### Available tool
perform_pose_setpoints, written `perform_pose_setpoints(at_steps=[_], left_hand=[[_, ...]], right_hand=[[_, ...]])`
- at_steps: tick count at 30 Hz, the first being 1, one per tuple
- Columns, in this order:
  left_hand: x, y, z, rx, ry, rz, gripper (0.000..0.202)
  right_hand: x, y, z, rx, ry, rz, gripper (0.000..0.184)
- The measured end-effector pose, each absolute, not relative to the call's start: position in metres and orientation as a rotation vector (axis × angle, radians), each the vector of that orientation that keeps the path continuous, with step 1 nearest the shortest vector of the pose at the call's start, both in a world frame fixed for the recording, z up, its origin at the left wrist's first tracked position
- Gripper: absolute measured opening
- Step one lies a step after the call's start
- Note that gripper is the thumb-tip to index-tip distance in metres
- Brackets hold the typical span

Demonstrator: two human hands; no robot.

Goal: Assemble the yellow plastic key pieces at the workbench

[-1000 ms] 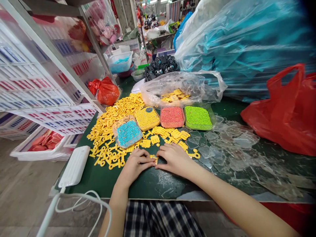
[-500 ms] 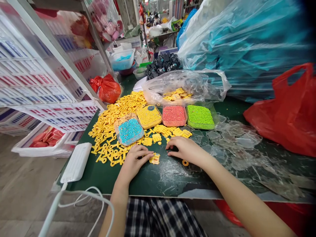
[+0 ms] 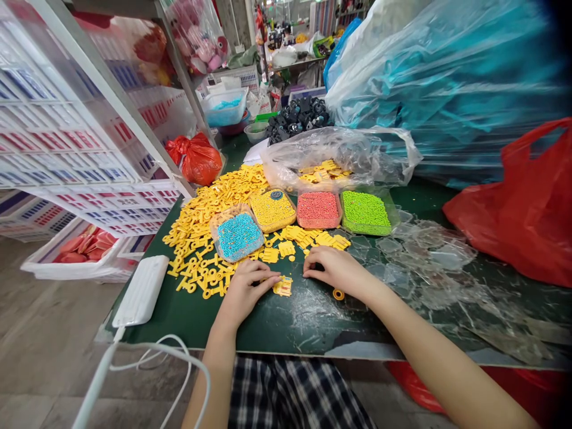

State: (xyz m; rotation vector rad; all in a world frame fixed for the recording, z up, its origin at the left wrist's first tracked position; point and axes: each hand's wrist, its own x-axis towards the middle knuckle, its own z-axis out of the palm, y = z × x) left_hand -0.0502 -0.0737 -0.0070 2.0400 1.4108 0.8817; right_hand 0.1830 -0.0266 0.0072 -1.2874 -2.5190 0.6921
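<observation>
My left hand (image 3: 251, 287) rests on the table with thumb and forefinger closed on the edge of a small flat yellow plastic piece (image 3: 283, 288), which has white, red and blue details. To the right of it, my right hand (image 3: 331, 268) hovers low with thumb and fingertips pinched together; whether anything is between them is too small to see. A yellow ring-shaped piece (image 3: 338, 294) lies under my right wrist. Beyond my hands stand clear trays of tiny beads: blue (image 3: 239, 236), yellow (image 3: 273, 210), red (image 3: 318, 208) and green (image 3: 366, 212).
Yellow plastic parts (image 3: 196, 238) are heaped at the left. Clear plastic scraps (image 3: 429, 250) spread over the right side, beside a red bag (image 3: 513, 208). A white power strip (image 3: 140, 292) with a cable lies at the left edge. Black parts (image 3: 299, 119) are piled at the back.
The thumb and fingers of my right hand have come together from a slightly parted position. My left hand keeps its pinch on the yellow piece. The view has shifted a little.
</observation>
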Motion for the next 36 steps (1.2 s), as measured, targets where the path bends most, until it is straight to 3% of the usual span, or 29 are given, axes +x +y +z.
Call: perform_pose_setpoints(at_steps=[9, 22, 26, 30, 36], left_hand=[[-0.051, -0.073, -0.008, 2.112, 1.408, 0.858, 0.028], [-0.051, -0.072, -0.007, 2.076, 1.409, 0.805, 0.023], [-0.052, -0.072, -0.009, 2.081, 1.392, 0.817, 0.025], [-0.048, -0.071, -0.008, 2.086, 1.419, 0.938, 0.03], [-0.004, -0.038, 0.027, 2.273, 1.351, 0.965, 0.032]], right_hand=[[0.165, -0.039, 0.012, -0.891, -2.444, 0.927, 0.008], [0.158, -0.039, 0.004, -0.876, -2.527, 0.825, 0.005], [0.161, -0.037, 0.005, -0.892, -2.485, 0.733, 0.007], [0.173, -0.025, 0.006, -1.008, -2.35, 0.44, 0.015], [0.191, -0.009, 0.009, -1.234, -2.18, 0.182, 0.018]])
